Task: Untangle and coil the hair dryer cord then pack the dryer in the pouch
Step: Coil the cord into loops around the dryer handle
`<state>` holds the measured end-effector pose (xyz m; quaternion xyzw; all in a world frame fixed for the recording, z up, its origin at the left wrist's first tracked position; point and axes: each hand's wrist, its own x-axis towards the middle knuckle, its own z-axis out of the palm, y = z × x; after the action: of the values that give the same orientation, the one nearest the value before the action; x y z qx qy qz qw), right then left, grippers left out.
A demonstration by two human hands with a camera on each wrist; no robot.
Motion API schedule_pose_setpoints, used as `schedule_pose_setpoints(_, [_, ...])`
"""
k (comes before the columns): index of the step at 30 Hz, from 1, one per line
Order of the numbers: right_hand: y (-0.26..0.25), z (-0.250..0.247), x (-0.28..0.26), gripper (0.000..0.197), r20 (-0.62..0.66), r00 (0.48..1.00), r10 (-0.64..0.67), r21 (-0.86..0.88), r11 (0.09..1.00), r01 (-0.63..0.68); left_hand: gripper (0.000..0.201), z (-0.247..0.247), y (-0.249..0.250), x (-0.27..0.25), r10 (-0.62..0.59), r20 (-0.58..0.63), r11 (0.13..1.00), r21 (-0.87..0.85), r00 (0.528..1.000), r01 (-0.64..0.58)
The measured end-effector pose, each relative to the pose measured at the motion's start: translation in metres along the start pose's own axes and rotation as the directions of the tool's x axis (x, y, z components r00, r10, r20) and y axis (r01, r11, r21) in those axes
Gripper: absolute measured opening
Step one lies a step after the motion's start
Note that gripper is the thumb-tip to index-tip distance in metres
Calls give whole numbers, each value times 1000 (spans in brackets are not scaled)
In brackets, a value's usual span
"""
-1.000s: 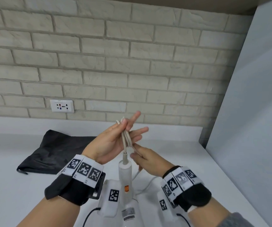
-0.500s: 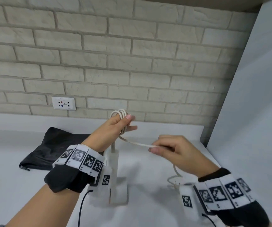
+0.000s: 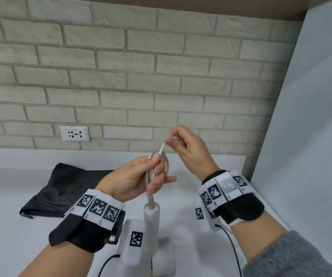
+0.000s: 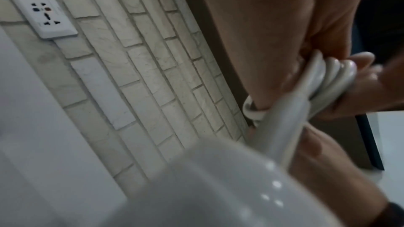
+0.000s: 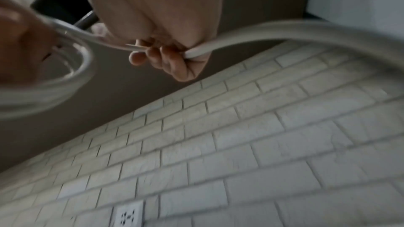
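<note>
The left hand (image 3: pixel 135 176) is raised above the white surface (image 3: pixel 11 226), its fingers (image 3: pixel 158 182) and thumb curled round several loops of the white cord (image 3: pixel 166 166), which in the left wrist view (image 4: pixel 332 78) lie bunched side by side across the fingers. Just above and to the right of that hand, the right hand (image 3: pixel 189 150) pinches the loose run of the same cord between thumb and bent fingers (image 5: pixel 166 58); the right wrist view shows the cord (image 5: pixel 196 52) passing through this grip and sweeping away in a long arc toward the camera, with the coiled loops blurred at the left edge. A short slanted length of cord joins the two hands. Directly below the left hand the hair dryer (image 3: pixel 152 222), white, hangs or stands with its handle upward, the cord entering the handle's top end just under the left fingers; its lower body is blurred and partly hidden by the left wrist band, so I cannot tell whether it touches the surface. The black pouch (image 3: pixel 61 188) lies flat and slack on the surface, to the left of the left hand and well apart from the dryer. On the brick wall (image 3: pixel 121 76) behind the pouch sits a white wall socket (image 3: pixel 74 133). A pale grey panel (image 3: pixel 311 136) stands to the right of the right hand.
</note>
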<state>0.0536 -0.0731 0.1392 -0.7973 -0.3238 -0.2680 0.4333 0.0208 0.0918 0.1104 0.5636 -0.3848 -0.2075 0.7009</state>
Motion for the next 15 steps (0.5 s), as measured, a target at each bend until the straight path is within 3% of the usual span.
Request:
schedule_pose_setpoints(3, [17, 24, -13, 13, 164, 981, 100, 202, 970, -133, 32, -1, -2, 1, 77, -48, 992, -98, 996, -81])
schedule_pose_setpoints(5, [30, 36, -31, 23, 285, 951, 118, 111, 982, -155, 33, -1, -2, 2, 96, -101, 979, -171, 990, -112])
schedule_pose_setpoints(8, [36, 42, -56, 27, 482, 847, 224, -66, 973, -219, 35, -6, -4, 1, 82, -263, 969, -204, 961, -138])
schedule_pose_setpoints(12, [31, 36, -81, 39, 647, 701, 299, -182, 954, -238, 36, -10, -3, 3, 76, -483, 990, -65, 872, -122])
schedule_pose_setpoints(15, [31, 24, -98, 41, 652, 685, 327, -219, 945, -242, 34, -19, -6, 9, 121, -597, 993, 65, 793, -103])
